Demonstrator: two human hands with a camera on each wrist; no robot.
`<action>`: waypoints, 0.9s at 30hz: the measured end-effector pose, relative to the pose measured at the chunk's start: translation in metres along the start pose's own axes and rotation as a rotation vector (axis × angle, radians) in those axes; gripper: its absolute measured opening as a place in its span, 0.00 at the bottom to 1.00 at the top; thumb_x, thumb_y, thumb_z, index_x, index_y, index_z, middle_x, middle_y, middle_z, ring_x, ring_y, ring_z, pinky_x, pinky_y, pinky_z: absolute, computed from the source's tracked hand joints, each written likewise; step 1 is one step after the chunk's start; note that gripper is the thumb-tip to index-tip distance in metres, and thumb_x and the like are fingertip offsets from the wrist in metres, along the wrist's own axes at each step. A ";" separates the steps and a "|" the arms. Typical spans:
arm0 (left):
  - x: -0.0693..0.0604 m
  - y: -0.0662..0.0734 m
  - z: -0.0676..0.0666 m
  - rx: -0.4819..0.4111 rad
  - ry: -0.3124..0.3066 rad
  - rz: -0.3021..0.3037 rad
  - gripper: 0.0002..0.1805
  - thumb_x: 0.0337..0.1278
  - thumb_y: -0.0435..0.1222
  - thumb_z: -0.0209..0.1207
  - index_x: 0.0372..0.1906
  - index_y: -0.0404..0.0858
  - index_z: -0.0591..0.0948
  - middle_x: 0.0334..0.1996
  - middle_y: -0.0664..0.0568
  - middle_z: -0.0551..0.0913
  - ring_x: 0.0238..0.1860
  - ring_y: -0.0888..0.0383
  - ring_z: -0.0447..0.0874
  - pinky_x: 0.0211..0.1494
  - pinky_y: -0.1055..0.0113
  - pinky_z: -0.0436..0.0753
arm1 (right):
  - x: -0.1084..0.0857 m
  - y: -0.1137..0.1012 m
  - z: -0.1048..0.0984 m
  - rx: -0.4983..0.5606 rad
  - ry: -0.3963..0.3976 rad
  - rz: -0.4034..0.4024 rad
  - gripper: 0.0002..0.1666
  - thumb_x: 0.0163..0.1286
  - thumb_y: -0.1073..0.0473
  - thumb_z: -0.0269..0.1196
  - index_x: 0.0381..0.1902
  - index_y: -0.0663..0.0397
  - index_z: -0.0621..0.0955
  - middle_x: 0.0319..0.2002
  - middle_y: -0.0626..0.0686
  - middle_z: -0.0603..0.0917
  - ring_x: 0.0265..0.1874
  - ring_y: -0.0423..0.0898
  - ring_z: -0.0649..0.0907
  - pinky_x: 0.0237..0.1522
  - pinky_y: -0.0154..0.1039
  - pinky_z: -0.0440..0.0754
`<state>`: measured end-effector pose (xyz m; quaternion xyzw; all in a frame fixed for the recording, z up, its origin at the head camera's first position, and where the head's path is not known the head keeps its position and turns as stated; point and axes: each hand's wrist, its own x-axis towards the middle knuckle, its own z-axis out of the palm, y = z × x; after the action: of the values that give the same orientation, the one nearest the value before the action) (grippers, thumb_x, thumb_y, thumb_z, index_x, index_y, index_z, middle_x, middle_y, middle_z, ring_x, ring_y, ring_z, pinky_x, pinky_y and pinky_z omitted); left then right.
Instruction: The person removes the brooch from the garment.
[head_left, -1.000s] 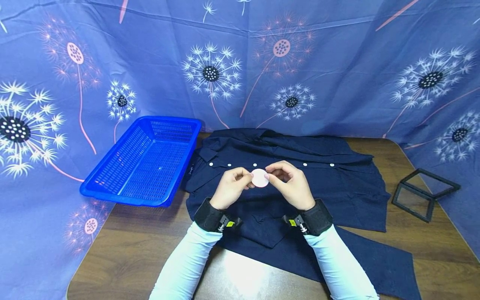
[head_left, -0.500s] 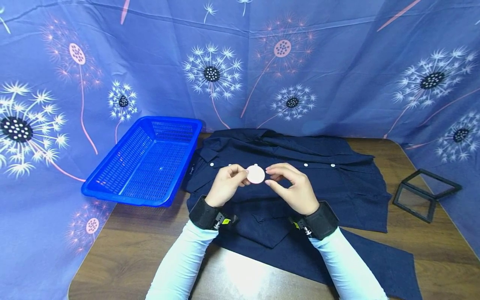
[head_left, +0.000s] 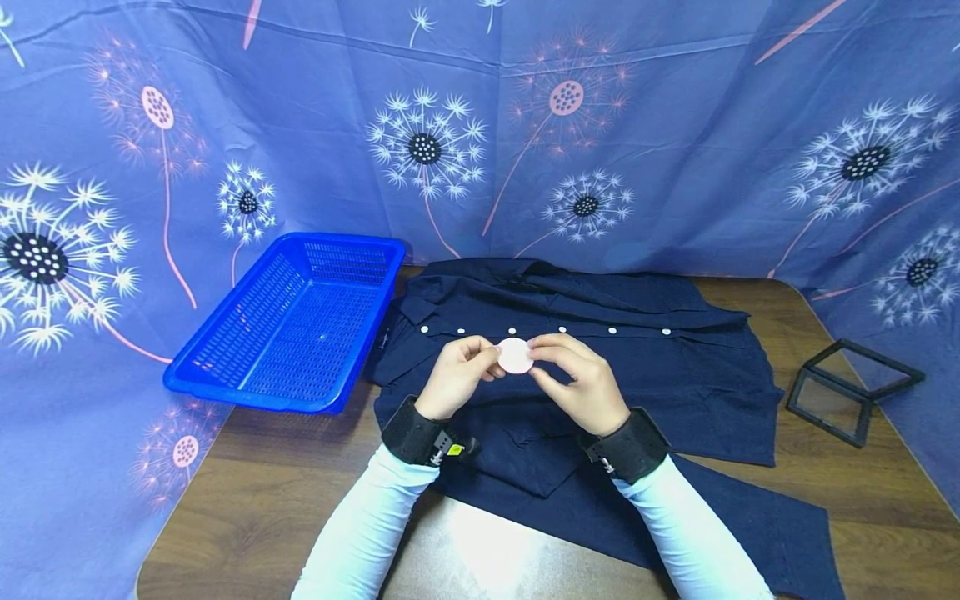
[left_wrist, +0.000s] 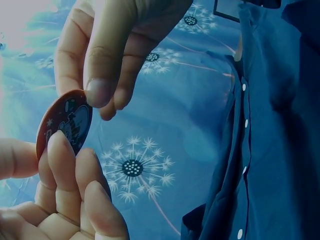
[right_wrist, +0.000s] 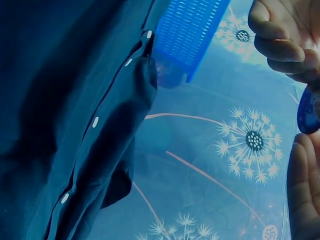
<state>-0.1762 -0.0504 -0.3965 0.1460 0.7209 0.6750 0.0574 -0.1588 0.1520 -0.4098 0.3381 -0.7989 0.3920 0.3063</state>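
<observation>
A small round badge-like disc (head_left: 515,356) is held up over a dark navy shirt (head_left: 675,383) that lies spread out, its row of white buttons showing. My left hand (head_left: 450,379) pinches the disc's left edge between thumb and fingers. At the opposite edge, the thumb and fingertips of my right hand (head_left: 585,383) grip it too. From above the disc looks plain white. In the left wrist view the disc (left_wrist: 70,112) has a reddish rim and a printed picture, partly covered by fingers. The right wrist view catches only a sliver of the disc (right_wrist: 305,115).
A blue perforated plastic basket (head_left: 255,402) stands left of the shirt. On the right, a black hinged double frame (head_left: 836,383) with see-through panels lies on the wooden table (head_left: 247,483). Blue dandelion-print cloth (head_left: 675,167) hangs behind and along the sides.
Half a second ago my right fingers were apart from the disc and the left hand alone held it, slightly higher. Now the right hand has moved left and grips the disc again.
</observation>
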 end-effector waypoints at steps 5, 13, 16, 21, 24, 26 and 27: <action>0.000 -0.004 0.000 0.006 -0.001 -0.012 0.12 0.66 0.30 0.51 0.32 0.25 0.79 0.20 0.56 0.81 0.27 0.65 0.80 0.35 0.73 0.80 | -0.001 -0.001 0.002 -0.007 0.000 -0.050 0.16 0.51 0.76 0.71 0.37 0.58 0.85 0.44 0.56 0.85 0.44 0.51 0.84 0.58 0.23 0.72; -0.001 -0.004 0.000 -0.003 -0.001 -0.018 0.11 0.66 0.31 0.52 0.32 0.26 0.78 0.21 0.57 0.81 0.27 0.65 0.80 0.35 0.73 0.79 | -0.002 0.000 0.003 -0.038 0.009 -0.111 0.16 0.50 0.75 0.71 0.37 0.58 0.85 0.42 0.56 0.86 0.43 0.51 0.85 0.59 0.24 0.73; -0.002 -0.003 0.000 0.002 -0.003 -0.005 0.11 0.67 0.32 0.52 0.33 0.26 0.78 0.23 0.50 0.82 0.28 0.64 0.80 0.36 0.72 0.80 | -0.001 0.000 0.002 -0.044 0.023 -0.129 0.15 0.50 0.75 0.70 0.36 0.58 0.85 0.41 0.56 0.86 0.42 0.52 0.85 0.58 0.25 0.74; -0.004 -0.001 0.001 0.040 -0.007 0.028 0.12 0.68 0.34 0.52 0.35 0.27 0.79 0.31 0.35 0.84 0.31 0.64 0.81 0.39 0.71 0.81 | 0.001 -0.001 -0.001 -0.041 0.054 -0.148 0.15 0.49 0.76 0.70 0.36 0.59 0.85 0.40 0.57 0.86 0.40 0.52 0.85 0.55 0.28 0.76; -0.006 -0.002 -0.002 0.085 0.006 0.049 0.12 0.69 0.35 0.52 0.37 0.28 0.79 0.33 0.35 0.84 0.33 0.64 0.82 0.41 0.69 0.82 | 0.001 0.002 -0.004 -0.035 0.063 -0.131 0.15 0.49 0.77 0.69 0.36 0.60 0.85 0.40 0.57 0.86 0.40 0.52 0.85 0.56 0.26 0.76; -0.007 -0.004 -0.005 0.121 0.027 0.064 0.12 0.70 0.35 0.53 0.38 0.29 0.80 0.33 0.37 0.85 0.34 0.61 0.84 0.42 0.68 0.82 | 0.001 0.005 -0.007 -0.032 0.071 -0.112 0.14 0.50 0.76 0.69 0.36 0.60 0.85 0.40 0.57 0.86 0.40 0.51 0.85 0.56 0.25 0.75; -0.008 -0.005 -0.007 0.142 0.038 0.074 0.11 0.70 0.35 0.53 0.38 0.30 0.80 0.34 0.37 0.86 0.36 0.58 0.85 0.42 0.68 0.82 | 0.000 0.006 -0.009 -0.031 0.079 -0.102 0.14 0.50 0.77 0.69 0.35 0.60 0.85 0.40 0.57 0.87 0.40 0.51 0.85 0.57 0.25 0.75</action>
<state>-0.1717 -0.0599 -0.4018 0.1632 0.7619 0.6267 0.0083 -0.1621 0.1623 -0.4078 0.3578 -0.7738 0.3766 0.3625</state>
